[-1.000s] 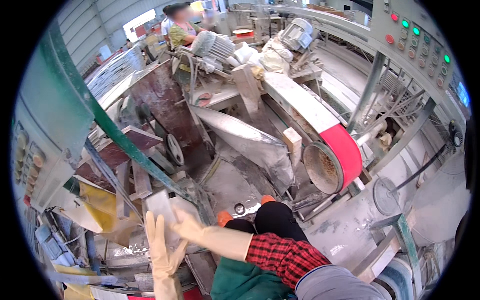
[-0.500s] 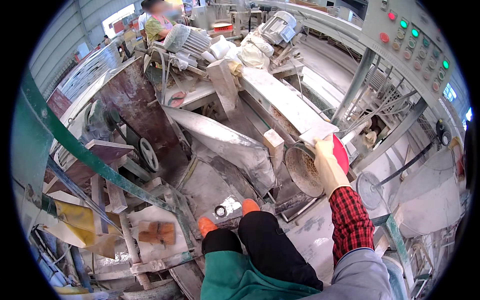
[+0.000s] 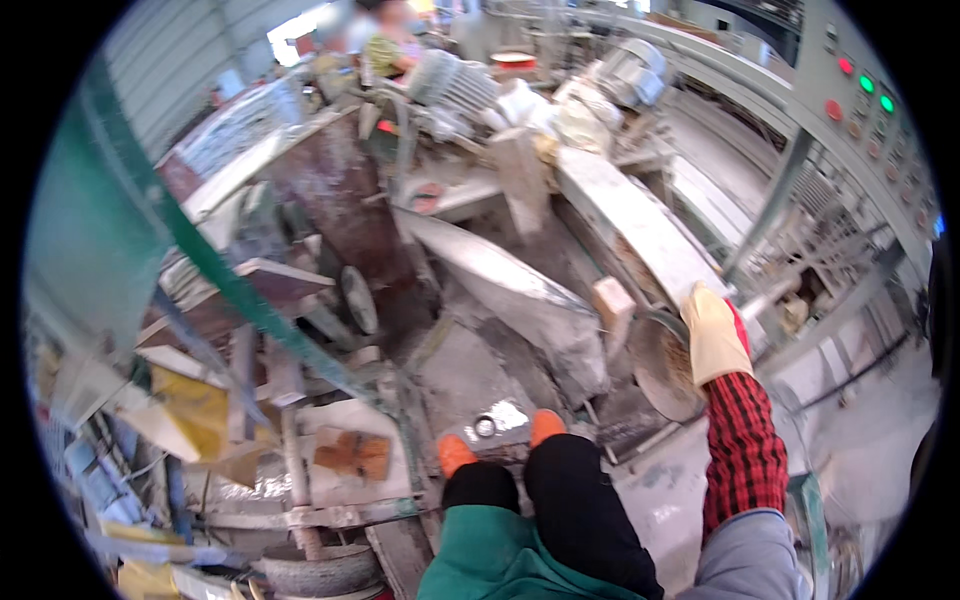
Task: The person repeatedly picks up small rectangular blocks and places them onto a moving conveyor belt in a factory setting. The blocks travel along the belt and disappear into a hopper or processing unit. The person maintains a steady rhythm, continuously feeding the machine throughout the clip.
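Note:
My right hand [image 3: 714, 335], in a cream glove, is at the near end of a long whitish, dusty beam [image 3: 630, 215]. Its fingers point away from me; blur and the glove's back hide what they grip, if anything. A red edge [image 3: 740, 328] shows along the glove's right side, most of that thing being covered by the hand. Just left of and below the glove sits a round, dusty pan [image 3: 655, 365] with brownish grains [image 3: 680, 360] in it. A red-and-black checked sleeve covers my right forearm. My left hand is out of the picture.
Motors [image 3: 455, 80] stand at the far side, near another person [image 3: 390, 50]. A control panel [image 3: 870, 120] with lit buttons is at the upper right. A green metal bar [image 3: 235, 290] slants across the left. A wooden block [image 3: 612, 300] stands beside the pan.
The view has swung left, so the scene sits farther right. My right hand has come over the beam's near end; the pale flat piece beyond its fingers no longer shows clearly, and less red is visible.

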Tool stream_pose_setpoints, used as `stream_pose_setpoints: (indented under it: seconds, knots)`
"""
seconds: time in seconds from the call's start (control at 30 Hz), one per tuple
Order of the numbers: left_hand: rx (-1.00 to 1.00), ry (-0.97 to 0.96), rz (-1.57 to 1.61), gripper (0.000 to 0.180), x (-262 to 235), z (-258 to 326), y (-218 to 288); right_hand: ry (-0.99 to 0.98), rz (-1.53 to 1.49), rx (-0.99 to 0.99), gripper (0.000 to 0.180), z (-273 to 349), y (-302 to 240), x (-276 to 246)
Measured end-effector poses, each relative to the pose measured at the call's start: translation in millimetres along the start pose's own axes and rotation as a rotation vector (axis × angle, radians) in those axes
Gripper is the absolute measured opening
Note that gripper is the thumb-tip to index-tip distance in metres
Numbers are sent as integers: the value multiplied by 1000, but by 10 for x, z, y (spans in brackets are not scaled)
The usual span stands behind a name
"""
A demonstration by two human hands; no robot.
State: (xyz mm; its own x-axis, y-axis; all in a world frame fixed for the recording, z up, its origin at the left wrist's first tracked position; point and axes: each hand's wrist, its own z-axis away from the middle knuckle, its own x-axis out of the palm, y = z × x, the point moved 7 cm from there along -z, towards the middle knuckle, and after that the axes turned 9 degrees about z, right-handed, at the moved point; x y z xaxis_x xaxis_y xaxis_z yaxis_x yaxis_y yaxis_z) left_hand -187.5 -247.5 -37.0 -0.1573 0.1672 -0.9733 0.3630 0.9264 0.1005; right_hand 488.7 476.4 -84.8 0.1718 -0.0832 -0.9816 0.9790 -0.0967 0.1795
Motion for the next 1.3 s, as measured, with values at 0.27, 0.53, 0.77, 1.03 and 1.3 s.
stream_pose_setpoints:
  seconds: [0.27,0.53,0.77,1.03,1.3]
  knots:
    - [0,61,217,55,167,-49,-417,-743,-1265,-714,41,1595,-2796,-284]
    - [-56,140,1443,60,23,519,-120,-1210,-1414,-995,43,3534,-3856,-211]
    - [670,89,1024,56,-773,796,2144,-1430,-1277,-896,65,4829,-4210,-805]
    - [1002,-42,752,64,-899,783,3130,-448,-2202,-819,47,3482,-3705,-998]
    - [510,53,173,58,-305,-167,888,277,-2083,-36,61,1157,-710,-175]
